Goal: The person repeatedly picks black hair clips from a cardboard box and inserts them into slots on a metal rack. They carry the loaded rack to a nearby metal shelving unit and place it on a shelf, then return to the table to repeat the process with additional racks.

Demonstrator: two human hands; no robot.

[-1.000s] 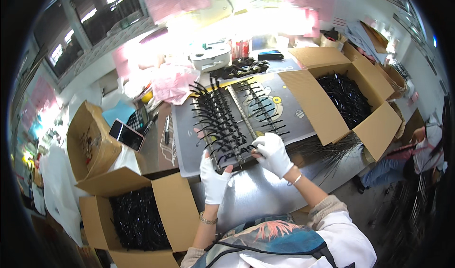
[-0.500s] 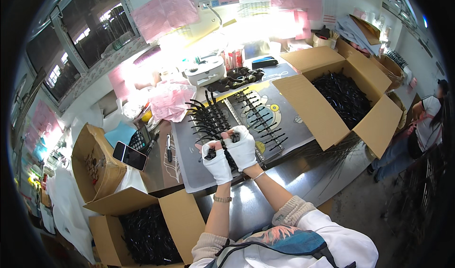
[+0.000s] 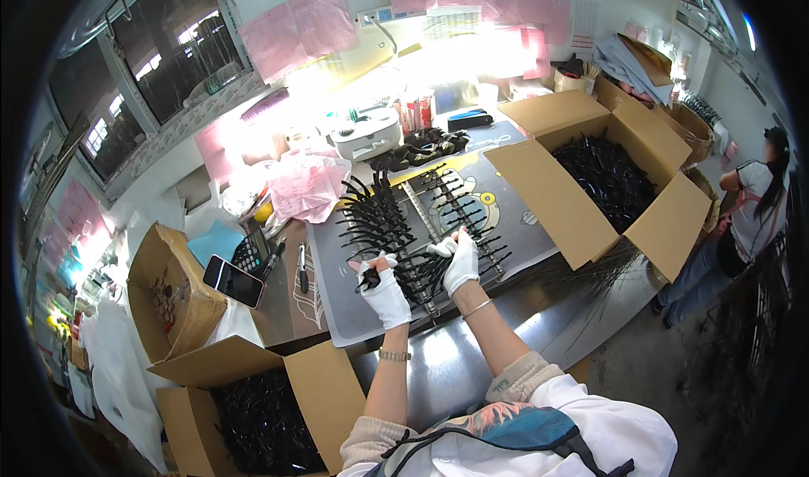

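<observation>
On a grey mat point(image 3: 340, 313), two racks stand side by side. The left rack point(image 3: 371, 211) carries rows of curved black thin strips; the right rack point(image 3: 455, 197) has a bar with short dark prongs. My left hand point(image 3: 385, 298), in a white glove with bare fingertips, is closed around a bunch of small black pieces point(image 3: 368, 278) over the left rack's near end. White-gloved too, my right hand point(image 3: 462, 265) pinches its fingertips together beside the right rack's prongs. Whatever sits between those fingertips is too small to make out. Black strips point(image 3: 425, 273) lie between my hands.
An open carton point(image 3: 539, 203) of black strips stands at the right, another carton point(image 3: 324, 393) at the lower left. Left of the mat are a phone point(image 3: 233, 281), a calculator point(image 3: 249, 252) and a pen point(image 3: 302, 268). Farther right stands a person point(image 3: 754, 195).
My right hand has moved right, away from my left hand, to the right rack's prongs. My left hand stays near its place, still holding black pieces.
</observation>
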